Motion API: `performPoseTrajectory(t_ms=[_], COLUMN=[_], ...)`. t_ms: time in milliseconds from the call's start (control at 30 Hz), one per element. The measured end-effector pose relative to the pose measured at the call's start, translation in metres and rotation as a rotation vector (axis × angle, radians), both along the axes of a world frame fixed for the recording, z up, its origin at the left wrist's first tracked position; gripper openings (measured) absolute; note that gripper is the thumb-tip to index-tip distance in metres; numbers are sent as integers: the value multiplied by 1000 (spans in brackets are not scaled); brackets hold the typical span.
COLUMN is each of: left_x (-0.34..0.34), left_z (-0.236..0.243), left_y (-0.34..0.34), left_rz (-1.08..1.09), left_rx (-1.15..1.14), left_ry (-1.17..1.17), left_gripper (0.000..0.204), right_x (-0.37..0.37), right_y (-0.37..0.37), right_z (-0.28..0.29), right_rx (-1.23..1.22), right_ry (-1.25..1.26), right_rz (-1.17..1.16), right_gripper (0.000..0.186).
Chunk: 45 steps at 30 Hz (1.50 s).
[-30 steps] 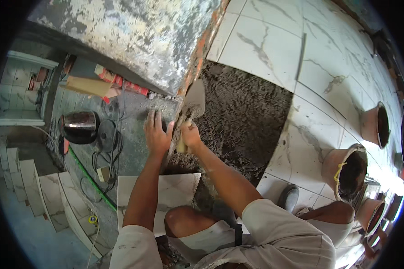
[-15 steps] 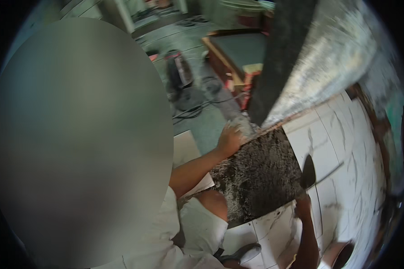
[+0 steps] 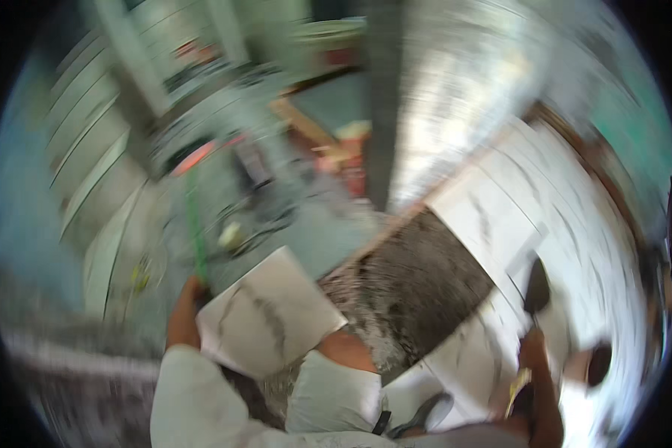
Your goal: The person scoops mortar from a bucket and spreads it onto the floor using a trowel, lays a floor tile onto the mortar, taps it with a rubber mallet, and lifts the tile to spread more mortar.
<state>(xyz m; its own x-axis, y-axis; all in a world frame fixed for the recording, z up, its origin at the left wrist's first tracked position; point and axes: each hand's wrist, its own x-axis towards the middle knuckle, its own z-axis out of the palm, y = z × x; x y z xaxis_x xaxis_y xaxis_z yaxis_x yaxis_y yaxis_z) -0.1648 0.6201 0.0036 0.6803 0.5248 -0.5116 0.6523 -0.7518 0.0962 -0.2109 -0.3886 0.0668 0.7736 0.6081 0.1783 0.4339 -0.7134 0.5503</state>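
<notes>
The left hand [image 3: 193, 288] has crossed to the loose tile [image 3: 254, 313]

With the mortar bed [image 3: 425, 284] as my dial, that hand has left the ten-o'clock edge for nine o'clock, by the tile's outer side. Its fingers blur; I can't tell whether they grip.

The right hand [image 3: 532, 347], at four o'clock, is wrapped round the handle of the trowel [image 3: 536, 287], blade toward twelve above the laid tiles [image 3: 493, 220]. So neither hand is working the mortar.

The left forearm [image 3: 184, 321] stands steep; the right forearm [image 3: 546, 403] reaches up from about five.
</notes>
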Motion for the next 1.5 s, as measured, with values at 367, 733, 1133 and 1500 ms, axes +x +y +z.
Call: performPoseTrajectory(t_ms=[367,733,1133,1500], left_x=[86,-4,-67,-187], left_z=[94,327,390,371], left_y=[-131,-344,-796,-993], left_rz=[-12,-465,-1816,-2294], left_rx=[60,-178,-949,-932], left_ry=[-552,-1227,-1010,-1079], left_gripper=[30,53,17,22], right_x=[-1,9,5,-147], right_y=[53,51,53,-31], right_z=[79,61,68,42], right_rx=[1553,1602,1639,1984], right_ry=[567,574,585,158], right_rz=[-985,-1006,-881,-1084], right_gripper=[38,33,30,28])
